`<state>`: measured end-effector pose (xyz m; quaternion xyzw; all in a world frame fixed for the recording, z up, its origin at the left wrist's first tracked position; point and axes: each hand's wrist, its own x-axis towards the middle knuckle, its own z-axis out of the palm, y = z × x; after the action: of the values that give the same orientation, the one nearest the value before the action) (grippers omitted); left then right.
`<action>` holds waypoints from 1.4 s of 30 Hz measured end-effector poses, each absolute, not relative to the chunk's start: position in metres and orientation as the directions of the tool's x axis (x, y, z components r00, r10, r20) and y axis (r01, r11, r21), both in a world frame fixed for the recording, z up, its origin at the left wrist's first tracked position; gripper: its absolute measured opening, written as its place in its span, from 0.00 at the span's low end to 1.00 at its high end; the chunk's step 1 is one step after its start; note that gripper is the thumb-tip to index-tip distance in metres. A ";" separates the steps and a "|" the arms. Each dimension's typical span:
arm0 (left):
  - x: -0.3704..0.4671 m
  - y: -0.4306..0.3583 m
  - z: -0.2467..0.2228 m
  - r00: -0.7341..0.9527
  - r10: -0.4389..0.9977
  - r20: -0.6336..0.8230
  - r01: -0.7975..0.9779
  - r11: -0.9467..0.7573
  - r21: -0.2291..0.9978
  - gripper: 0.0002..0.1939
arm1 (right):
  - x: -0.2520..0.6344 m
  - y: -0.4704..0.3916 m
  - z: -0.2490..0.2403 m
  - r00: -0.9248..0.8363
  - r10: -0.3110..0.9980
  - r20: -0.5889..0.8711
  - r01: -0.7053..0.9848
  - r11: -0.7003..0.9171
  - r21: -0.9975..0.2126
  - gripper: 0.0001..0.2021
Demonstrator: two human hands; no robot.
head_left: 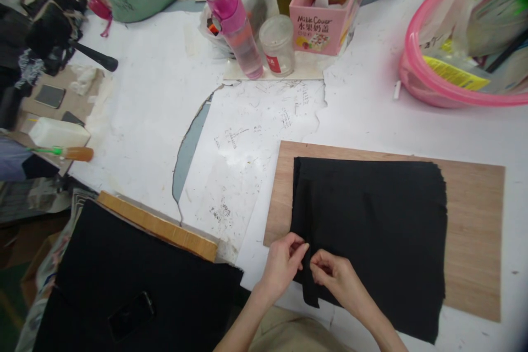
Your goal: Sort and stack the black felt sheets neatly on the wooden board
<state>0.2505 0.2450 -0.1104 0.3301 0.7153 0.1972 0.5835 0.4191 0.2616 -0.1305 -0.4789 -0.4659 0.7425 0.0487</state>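
Note:
A large piece of black fabric (379, 231) lies flat over a wooden board (474, 231), its right edge ragged. Along its left side runs a narrow black strip (310, 291), whose lower end hangs past the fabric's bottom edge. My left hand (284, 264) pinches the strip's left edge between thumb and fingers. Just to the right, my right hand (335, 275) is closed in a pinch at the strip's other edge. The fingertips of both hands are close together but apart. Black on black, the strip's upper end is hard to make out.
More black fabric (177, 291) with a phone (131, 316) on it is at lower left, beside a wooden bar (157, 225). A pink basin (412, 77), pink bottle (243, 47), clear jar (278, 47) and pink box (315, 30) stand at the back. An orange-handled tool (78, 154) lies left.

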 end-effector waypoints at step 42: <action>0.245 0.308 -0.122 -0.345 0.841 -0.417 0.661 0.534 0.528 0.09 | 0.419 0.260 -0.145 -0.584 0.407 -0.702 0.432 -0.577 -0.693 0.04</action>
<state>0.2448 0.3078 -0.1216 0.4639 0.8091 0.1343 0.3349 0.4191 0.2599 -0.1453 -0.4560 -0.4598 0.7619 -0.0082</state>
